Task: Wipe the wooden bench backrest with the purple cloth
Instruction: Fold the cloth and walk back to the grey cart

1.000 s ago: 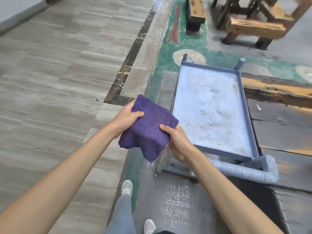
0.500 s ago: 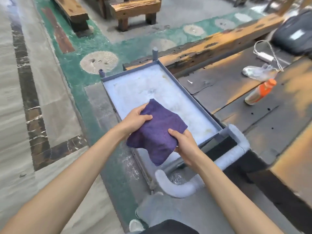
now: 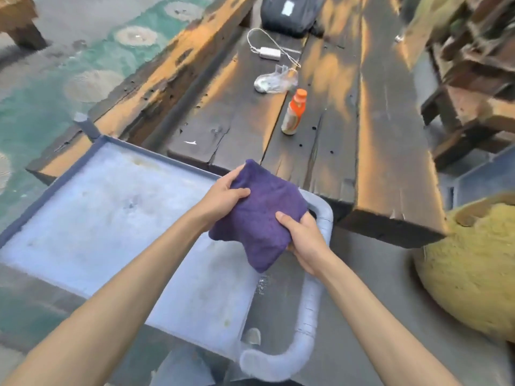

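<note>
Both hands hold a folded purple cloth (image 3: 260, 215) in the air over the corner of a grey cart. My left hand (image 3: 223, 195) grips its upper left edge, thumb on top. My right hand (image 3: 302, 240) grips its lower right edge, thumb on top and fingers underneath. Beyond the cloth stretches the dark, worn wooden bench (image 3: 348, 129), made of long planks. A raised wooden beam (image 3: 156, 79) runs along its left side; whether that is the backrest I cannot tell. The cloth touches no wood.
A grey flat cart (image 3: 97, 224) with a padded handle (image 3: 309, 310) stands below my arms. On the bench lie an orange-capped bottle (image 3: 294, 112), a clear plastic bag (image 3: 274, 80), a white charger with cable (image 3: 269, 52) and a dark bag (image 3: 289, 12). A yellow rounded object (image 3: 473, 271) sits right.
My view has swung right, from the floor and cart to the bench. Both hands keep the same grip on the cloth, which now hangs near the bench's near end.
</note>
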Action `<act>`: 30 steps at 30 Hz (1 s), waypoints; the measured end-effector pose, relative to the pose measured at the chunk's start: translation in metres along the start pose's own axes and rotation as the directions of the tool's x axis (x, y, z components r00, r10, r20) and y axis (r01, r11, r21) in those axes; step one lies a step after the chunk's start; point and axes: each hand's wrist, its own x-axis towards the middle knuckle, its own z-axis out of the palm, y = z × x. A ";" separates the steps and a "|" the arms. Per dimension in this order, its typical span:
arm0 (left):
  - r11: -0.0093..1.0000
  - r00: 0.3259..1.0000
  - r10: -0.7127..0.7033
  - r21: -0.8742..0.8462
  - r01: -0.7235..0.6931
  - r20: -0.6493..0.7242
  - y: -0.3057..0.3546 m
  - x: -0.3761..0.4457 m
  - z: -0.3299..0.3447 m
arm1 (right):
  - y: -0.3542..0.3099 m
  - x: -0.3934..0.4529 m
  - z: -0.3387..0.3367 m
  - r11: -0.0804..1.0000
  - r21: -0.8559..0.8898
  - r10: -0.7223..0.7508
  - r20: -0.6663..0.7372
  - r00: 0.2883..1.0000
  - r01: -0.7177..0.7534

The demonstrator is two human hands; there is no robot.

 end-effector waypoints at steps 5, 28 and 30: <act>0.998 0.949 0.064 0.005 -0.069 0.309 0.020 0.037 0.033 | -0.004 -0.023 -0.011 0.993 0.052 -0.084 -0.284 0.955 0.103; 0.737 0.463 0.101 0.246 -0.630 0.881 0.025 0.009 0.168 | 0.097 -0.181 0.002 0.974 0.033 -0.077 -0.883 0.464 0.224; 0.762 0.473 0.116 0.227 -0.606 0.874 0.025 0.004 0.165 | 0.105 -0.182 0.010 0.959 0.040 -0.094 -0.887 0.452 0.280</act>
